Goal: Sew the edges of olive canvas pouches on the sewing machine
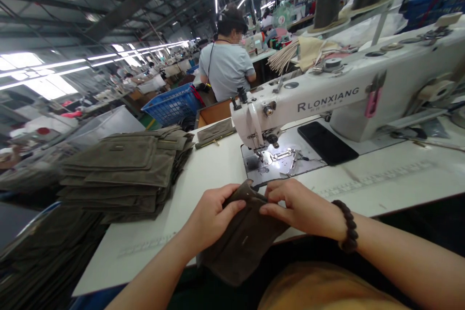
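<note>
A dark olive-brown fabric pouch piece [241, 247] hangs over the table's front edge, held between both hands. My left hand [214, 213] grips its upper left side, thumb on top and fingers behind. On the upper right edge, my right hand [290, 203] pinches the fabric between thumb and curled fingers; a beaded bracelet circles that wrist. The folded top edge points toward the needle plate [290, 164] of a white sewing machine [327, 97]. The cloth is apart from the presser foot [262, 152], just in front of it.
Left on the table stands a pile of similar olive pieces [119, 164]; more hang below it [51, 242]. A zippered piece [216, 131] lies behind. A black phone [327, 143] rests by the machine, pink-handled snips [374, 99] on its arm. A person [227, 63] sits beyond, near a blue basket [172, 104].
</note>
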Tool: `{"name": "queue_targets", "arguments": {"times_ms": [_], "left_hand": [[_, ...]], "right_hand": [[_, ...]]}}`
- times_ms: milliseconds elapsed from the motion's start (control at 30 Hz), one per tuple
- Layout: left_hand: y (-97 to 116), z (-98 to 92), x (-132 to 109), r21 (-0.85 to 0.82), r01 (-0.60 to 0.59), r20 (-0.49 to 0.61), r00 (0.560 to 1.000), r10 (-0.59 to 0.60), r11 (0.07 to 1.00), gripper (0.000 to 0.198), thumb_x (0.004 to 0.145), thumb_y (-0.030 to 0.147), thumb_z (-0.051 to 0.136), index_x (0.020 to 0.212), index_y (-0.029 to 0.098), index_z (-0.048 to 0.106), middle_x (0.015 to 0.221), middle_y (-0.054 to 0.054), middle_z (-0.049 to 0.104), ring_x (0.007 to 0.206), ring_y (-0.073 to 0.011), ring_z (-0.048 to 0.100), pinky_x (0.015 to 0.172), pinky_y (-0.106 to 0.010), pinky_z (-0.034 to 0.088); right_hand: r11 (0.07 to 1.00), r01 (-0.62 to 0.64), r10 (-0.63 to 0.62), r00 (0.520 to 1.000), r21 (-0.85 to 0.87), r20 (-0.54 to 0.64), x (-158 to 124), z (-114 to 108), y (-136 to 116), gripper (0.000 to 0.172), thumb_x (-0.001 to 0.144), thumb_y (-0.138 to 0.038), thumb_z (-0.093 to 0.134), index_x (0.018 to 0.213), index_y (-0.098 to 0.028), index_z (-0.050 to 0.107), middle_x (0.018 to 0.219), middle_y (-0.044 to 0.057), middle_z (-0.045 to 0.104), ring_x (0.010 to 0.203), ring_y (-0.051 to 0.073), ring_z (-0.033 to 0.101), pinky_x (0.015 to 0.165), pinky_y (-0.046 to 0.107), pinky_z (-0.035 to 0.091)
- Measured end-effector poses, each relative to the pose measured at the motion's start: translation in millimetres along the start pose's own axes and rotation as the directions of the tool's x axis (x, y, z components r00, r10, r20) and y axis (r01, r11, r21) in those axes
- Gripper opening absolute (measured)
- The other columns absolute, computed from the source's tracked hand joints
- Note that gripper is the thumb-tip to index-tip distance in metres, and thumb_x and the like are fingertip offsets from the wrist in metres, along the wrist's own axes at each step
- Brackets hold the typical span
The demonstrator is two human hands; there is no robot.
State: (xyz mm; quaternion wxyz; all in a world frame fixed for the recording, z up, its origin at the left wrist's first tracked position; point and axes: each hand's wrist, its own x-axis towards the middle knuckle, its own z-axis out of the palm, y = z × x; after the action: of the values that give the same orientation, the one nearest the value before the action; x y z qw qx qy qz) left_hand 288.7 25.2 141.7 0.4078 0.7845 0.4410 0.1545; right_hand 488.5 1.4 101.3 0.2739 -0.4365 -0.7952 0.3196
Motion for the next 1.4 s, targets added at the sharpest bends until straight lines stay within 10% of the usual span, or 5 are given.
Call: {"name": "queue_targets", "arguments": {"times_ms": [933, 1200, 1400], "left_hand": [[-1.0, -4.1, -0.3, -0.501, 0.243, 0.094, 0.969, -0.227, 0.831, 0.034, 0.068, 0.038, 0.063, 0.089, 0.012, 0.061, 0.074, -0.002, 0.062, 0.068, -0.0165, 0.055, 0.064, -0.026, 0.043], [-1.5, -4.5, -4.5, -0.429, 0.204, 0.049, 0.978, -0.203, 0.88, 0.03, 0.072, 0.038, 0.058, 0.087, 0.012, 0.061, 0.072, -0.001, 0.06, 0.07, -0.0167, 0.054, 0.064, -0.026, 0.041], [9.2, -14.5, -6.6, -0.165, 0.118, -0.024, 0.992, -0.124, 0.979, 0.022, 0.078, 0.033, 0.05, 0.077, 0.013, 0.058, 0.069, -0.001, 0.055, 0.068, -0.0158, 0.052, 0.061, -0.024, 0.039]], "right_hand": [[0.991, -0.069, 0.067, 0.998, 0.116, 0.022, 7.4, -3.9, -10.4, 0.042, 0.075, -0.035, 0.056, 0.043, -0.014, 0.041, 0.052, -0.004, 0.041, 0.047, 0.005, 0.034, 0.044, 0.022, 0.021], [0.996, -0.071, 0.071, 0.997, 0.062, -0.001, 7.7, -2.4, -10.3, 0.044, 0.076, -0.038, 0.055, 0.043, -0.014, 0.039, 0.051, -0.004, 0.04, 0.046, 0.005, 0.033, 0.044, 0.022, 0.021], [0.96, -0.017, -0.063, 0.959, 0.278, 0.277, -0.1, -20.8, -9.9, 0.032, 0.078, -0.034, 0.052, 0.055, -0.013, 0.048, 0.067, -0.001, 0.048, 0.057, 0.007, 0.042, 0.051, 0.02, 0.031]]}}
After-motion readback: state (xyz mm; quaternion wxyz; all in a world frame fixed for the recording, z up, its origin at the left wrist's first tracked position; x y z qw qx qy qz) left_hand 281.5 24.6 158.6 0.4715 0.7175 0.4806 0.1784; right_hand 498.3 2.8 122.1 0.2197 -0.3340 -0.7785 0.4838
